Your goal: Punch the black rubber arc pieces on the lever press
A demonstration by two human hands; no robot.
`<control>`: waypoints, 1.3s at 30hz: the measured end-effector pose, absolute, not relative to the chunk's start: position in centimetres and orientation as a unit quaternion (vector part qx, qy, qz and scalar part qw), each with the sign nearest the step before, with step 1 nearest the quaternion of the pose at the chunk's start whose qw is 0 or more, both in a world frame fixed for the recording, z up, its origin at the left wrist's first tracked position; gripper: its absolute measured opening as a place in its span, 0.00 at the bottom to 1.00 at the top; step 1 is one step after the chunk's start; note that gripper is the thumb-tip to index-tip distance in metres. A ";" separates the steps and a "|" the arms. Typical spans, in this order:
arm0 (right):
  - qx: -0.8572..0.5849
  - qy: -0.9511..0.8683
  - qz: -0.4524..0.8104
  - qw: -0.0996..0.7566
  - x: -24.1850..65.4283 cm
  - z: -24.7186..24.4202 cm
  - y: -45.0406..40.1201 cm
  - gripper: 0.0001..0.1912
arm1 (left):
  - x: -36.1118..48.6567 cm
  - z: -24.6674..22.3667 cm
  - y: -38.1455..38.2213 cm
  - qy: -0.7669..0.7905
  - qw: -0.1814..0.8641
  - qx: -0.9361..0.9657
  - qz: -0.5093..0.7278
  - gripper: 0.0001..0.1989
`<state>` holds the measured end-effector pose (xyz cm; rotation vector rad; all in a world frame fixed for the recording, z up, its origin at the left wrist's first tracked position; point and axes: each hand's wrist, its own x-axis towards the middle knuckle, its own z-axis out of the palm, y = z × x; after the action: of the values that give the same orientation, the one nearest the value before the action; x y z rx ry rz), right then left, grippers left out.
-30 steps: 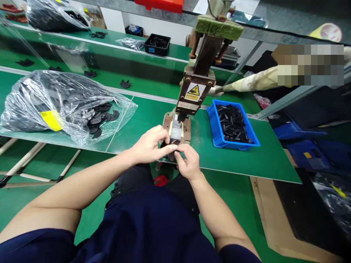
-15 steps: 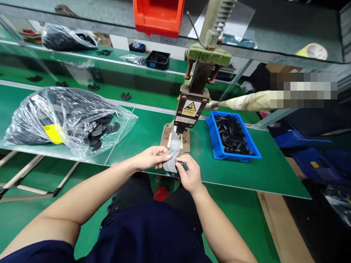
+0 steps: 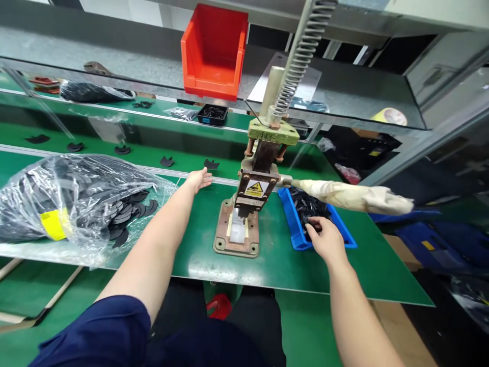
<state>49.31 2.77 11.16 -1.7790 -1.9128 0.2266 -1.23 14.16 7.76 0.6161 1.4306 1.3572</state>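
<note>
I record a plain green bench (image 3: 282, 270); toward its right edge, a blue bin (image 3: 296, 241) with black parts (image 3: 305, 204); toward its left edge, a clear bag (image 3: 87, 188) with a yellow label (image 3: 54, 224). Warning sign (image 3: 255, 188): white, yellow and black.

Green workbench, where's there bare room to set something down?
The green workbench is bare right of the blue bin, between bin and lever press, and along the front edge before the press. Crowded: the left end, under the clear plastic bag; the bin, with the right hand at its black pieces; left of the press, where the left forearm crosses.
</note>
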 end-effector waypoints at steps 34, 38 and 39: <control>-0.538 -0.635 0.283 0.476 46.1 11.4 -1.5 0.18 | 5.4 3.6 -6.5 0.580 0.335 0.418 0.614 0.15; -0.454 -0.633 0.381 0.497 39.6 9.4 -7.1 0.16 | 10.0 7.0 -11.3 0.480 0.283 0.635 0.535 0.13; -0.438 -0.632 0.404 0.496 38.1 8.9 -8.2 0.16 | 10.9 7.9 -12.1 0.439 0.275 0.686 0.511 0.16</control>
<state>38.09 -8.23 8.91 -1.0617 -1.5313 0.9782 10.91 -12.08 7.85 1.8433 1.1816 1.3747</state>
